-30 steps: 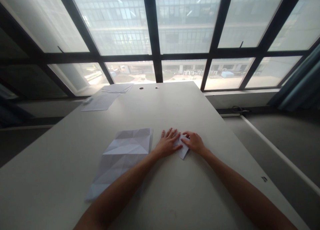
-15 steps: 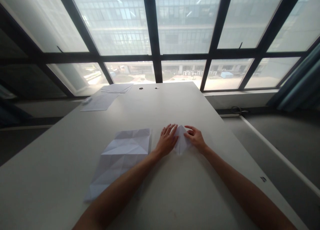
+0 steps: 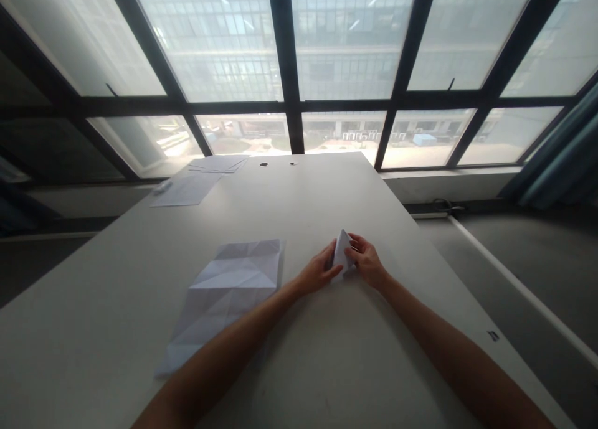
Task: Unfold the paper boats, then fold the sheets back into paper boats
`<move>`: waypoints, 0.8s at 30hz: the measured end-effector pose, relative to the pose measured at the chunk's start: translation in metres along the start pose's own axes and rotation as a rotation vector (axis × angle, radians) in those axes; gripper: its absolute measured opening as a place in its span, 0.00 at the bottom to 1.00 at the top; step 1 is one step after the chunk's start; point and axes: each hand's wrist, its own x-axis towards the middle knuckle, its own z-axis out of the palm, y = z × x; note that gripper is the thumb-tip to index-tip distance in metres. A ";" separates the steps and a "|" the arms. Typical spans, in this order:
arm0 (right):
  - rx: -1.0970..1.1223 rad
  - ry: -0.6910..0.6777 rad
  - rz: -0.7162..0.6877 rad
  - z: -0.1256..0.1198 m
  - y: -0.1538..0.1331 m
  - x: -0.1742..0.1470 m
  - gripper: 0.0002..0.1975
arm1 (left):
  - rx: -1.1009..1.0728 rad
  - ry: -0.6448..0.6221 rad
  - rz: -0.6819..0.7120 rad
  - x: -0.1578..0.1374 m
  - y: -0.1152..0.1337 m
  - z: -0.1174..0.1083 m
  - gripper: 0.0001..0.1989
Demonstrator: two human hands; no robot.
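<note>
A small folded piece of white paper [image 3: 342,254] with a pointed top is held between my two hands, tilted up off the table. My left hand [image 3: 321,271] grips its left side, the thumb across the lower front and the fingers behind the edge. On the right side my right hand [image 3: 365,258] pinches it between thumb and fingers. To the left of my left hand lies a larger white sheet [image 3: 238,273] with many crease lines, partly covered by my left forearm.
The white table [image 3: 299,205] reaches to the windows, with two small holes near its far edge. Several white sheets [image 3: 187,189] lie at its far left. A dark mark [image 3: 493,336] sits near the right edge. A blue curtain [image 3: 560,149] hangs at right.
The folded paper lay flatter, with my left hand spread on it; now it is tipped up and narrower in view. My left fingers have moved to its left edge and closed on it.
</note>
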 end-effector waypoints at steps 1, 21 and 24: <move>-0.002 -0.006 -0.006 0.001 0.000 0.000 0.28 | -0.058 0.011 -0.002 0.000 0.000 0.000 0.38; -0.177 -0.133 0.038 -0.001 -0.002 -0.003 0.19 | -0.519 0.307 -0.366 0.006 0.002 -0.010 0.21; -0.191 -0.158 0.048 -0.001 -0.002 -0.004 0.18 | -0.468 0.354 -0.324 0.006 0.000 -0.011 0.21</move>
